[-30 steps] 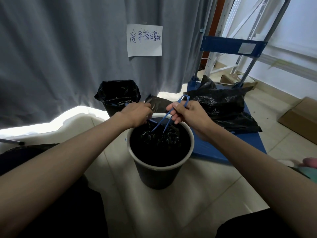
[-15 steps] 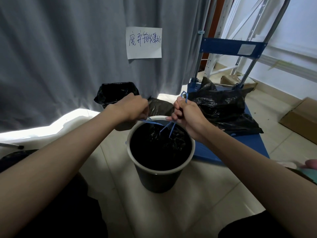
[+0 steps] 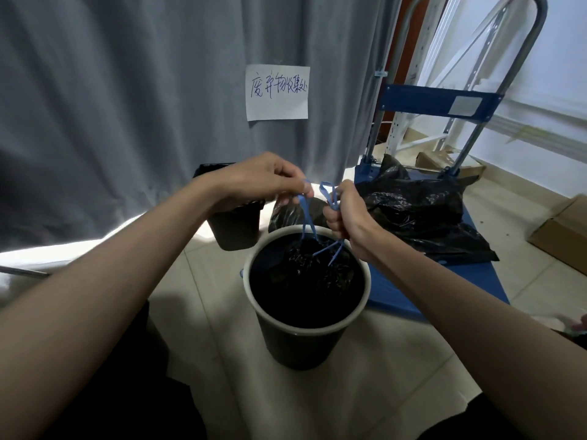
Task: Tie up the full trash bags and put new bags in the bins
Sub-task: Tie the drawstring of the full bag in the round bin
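A round black bin with a pale rim (image 3: 365, 300) stands on the floor in front of me, and a black trash bag (image 3: 305, 274) sits gathered inside it. Blue drawstrings (image 3: 306, 222) rise from the bag's mouth. My left hand (image 3: 257, 182) pinches one string loop above the bin's far edge. My right hand (image 3: 346, 214) grips the other loop in a fist, just right of the left hand. The two hands are close together above the bin.
A second black-lined bin (image 3: 235, 227) stands behind, against a grey curtain (image 3: 127, 106) with a paper sign (image 3: 278, 92). A blue platform trolley (image 3: 438, 281) at right carries black bags (image 3: 416, 208). A cardboard box (image 3: 562, 236) lies far right.
Both hands have risen above the bin and come closer together, pulling the blue drawstrings upward and drawing the bag's mouth tighter.
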A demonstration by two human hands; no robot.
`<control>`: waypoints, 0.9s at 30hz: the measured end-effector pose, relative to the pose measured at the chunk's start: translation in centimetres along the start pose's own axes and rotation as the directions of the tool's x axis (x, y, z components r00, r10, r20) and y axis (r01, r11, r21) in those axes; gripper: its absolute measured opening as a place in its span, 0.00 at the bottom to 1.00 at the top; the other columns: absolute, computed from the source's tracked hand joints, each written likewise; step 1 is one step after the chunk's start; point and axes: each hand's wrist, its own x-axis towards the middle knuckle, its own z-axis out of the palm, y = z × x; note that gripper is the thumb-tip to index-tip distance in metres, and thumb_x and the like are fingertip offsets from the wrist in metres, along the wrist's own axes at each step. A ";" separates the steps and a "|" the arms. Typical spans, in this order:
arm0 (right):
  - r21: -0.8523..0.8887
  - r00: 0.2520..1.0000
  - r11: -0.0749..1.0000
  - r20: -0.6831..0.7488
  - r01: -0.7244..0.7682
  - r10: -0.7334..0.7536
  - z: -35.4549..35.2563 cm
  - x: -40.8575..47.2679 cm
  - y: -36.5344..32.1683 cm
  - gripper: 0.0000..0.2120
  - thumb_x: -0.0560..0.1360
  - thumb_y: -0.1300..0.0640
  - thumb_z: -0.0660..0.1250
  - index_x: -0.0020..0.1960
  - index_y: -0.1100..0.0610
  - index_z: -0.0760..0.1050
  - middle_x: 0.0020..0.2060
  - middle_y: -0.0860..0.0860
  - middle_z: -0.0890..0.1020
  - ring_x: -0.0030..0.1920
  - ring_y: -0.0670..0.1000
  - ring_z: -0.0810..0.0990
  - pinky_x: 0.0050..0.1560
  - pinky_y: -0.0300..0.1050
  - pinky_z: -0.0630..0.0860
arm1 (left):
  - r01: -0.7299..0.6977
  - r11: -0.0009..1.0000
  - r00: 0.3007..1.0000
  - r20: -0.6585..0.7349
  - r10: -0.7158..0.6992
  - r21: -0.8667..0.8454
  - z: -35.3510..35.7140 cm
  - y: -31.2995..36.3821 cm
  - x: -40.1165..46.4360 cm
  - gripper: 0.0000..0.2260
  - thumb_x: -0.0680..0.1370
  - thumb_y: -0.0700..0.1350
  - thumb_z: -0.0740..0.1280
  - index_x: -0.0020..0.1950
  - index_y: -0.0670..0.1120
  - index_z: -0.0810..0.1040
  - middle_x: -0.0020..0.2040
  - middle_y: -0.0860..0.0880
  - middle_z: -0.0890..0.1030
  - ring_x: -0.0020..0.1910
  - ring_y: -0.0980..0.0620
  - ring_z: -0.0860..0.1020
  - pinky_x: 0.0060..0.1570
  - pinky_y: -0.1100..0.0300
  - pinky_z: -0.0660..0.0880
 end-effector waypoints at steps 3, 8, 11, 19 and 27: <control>-0.185 1.000 0.983 -0.007 0.017 -0.018 0.7 0.4 0.4 0.15 0.77 0.57 0.49 0.33 0.55 0.66 0.24 0.49 0.65 0.23 0.48 0.59 0.23 0.40 0.58 | -0.007 0.998 1.000 -0.009 0.006 -0.067 0.3 0.4 0.2 0.09 0.75 0.51 0.71 0.47 0.47 0.85 0.37 0.51 0.81 0.35 0.56 0.73 0.37 0.60 0.67; -0.243 0.992 0.967 0.118 0.074 -0.046 1.1 0.8 1.0 0.12 0.80 0.61 0.56 0.39 0.56 0.71 0.32 0.53 0.71 0.29 0.47 0.63 0.29 0.40 0.64 | -0.020 0.984 0.995 -0.097 0.003 -0.176 0.7 0.8 0.8 0.07 0.76 0.47 0.71 0.47 0.45 0.85 0.40 0.49 0.84 0.34 0.57 0.73 0.34 0.66 0.68; -0.172 0.985 0.982 0.167 0.075 -0.046 0.8 0.7 1.1 0.13 0.77 0.67 0.56 0.45 0.58 0.77 0.32 0.48 0.77 0.30 0.45 0.66 0.29 0.36 0.65 | -0.032 0.978 0.980 -0.197 -0.010 -0.207 1.0 0.8 1.3 0.06 0.76 0.45 0.71 0.47 0.44 0.85 0.40 0.48 0.85 0.31 0.61 0.73 0.30 0.72 0.69; -0.143 0.959 0.969 0.229 0.203 -0.168 0.2 0.3 1.4 0.09 0.79 0.61 0.63 0.46 0.59 0.83 0.38 0.49 0.82 0.30 0.45 0.66 0.31 0.35 0.64 | -0.095 0.972 0.946 -0.323 0.022 -0.213 1.9 1.0 2.5 0.07 0.76 0.40 0.71 0.50 0.37 0.84 0.40 0.48 0.85 0.30 0.65 0.75 0.30 0.74 0.69; -0.153 0.976 0.969 0.127 0.194 -0.175 -0.7 0.4 2.0 0.17 0.82 0.62 0.58 0.38 0.56 0.79 0.29 0.53 0.72 0.30 0.47 0.64 0.32 0.37 0.63 | 0.140 0.970 0.990 -0.055 -0.131 0.200 2.5 -0.8 2.4 0.13 0.65 0.48 0.81 0.45 0.46 0.86 0.40 0.47 0.86 0.37 0.57 0.80 0.41 0.62 0.76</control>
